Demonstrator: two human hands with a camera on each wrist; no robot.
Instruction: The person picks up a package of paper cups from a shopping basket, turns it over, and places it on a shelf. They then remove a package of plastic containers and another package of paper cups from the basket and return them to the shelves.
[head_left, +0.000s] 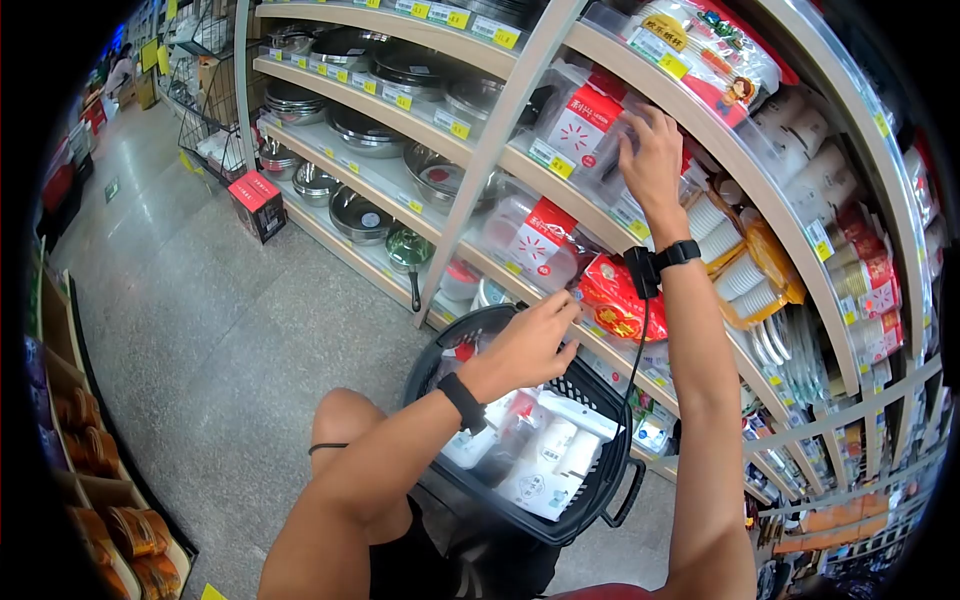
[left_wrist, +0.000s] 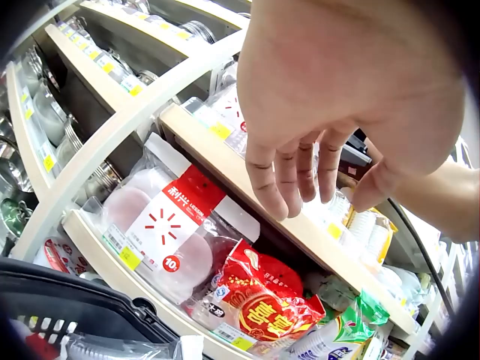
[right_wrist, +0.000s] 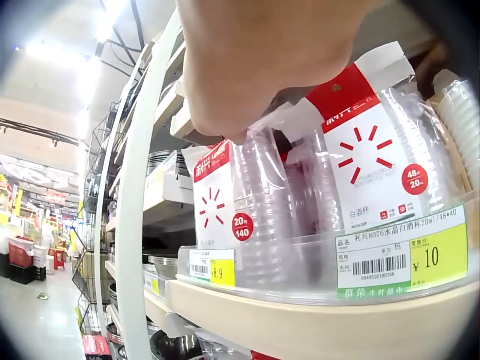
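Observation:
At the upper shelf my right hand (head_left: 652,165) has its fingers bent over a clear pack of plastic cups (right_wrist: 262,202). In the right wrist view the hand covers the top of that pack, where the wrapper bunches up under it; the fingertips are hidden. Beside it stands another pack of small clear cups (right_wrist: 367,150) with a red and white label. My left hand (head_left: 530,340) hangs with loosely bent fingers and holds nothing, over the edge of a dark shopping basket (head_left: 600,500). Inside the basket lie white packs of paper cups (head_left: 548,465) and clear plastic packs.
On the lower shelf, a red bag (left_wrist: 262,296) sits beside a pack of pink-looking plastic ware (left_wrist: 165,232). Metal pans (head_left: 365,130) fill the shelves at left. A red and black box (head_left: 257,205) stands on the floor. Price tags line the shelf edges (right_wrist: 322,319).

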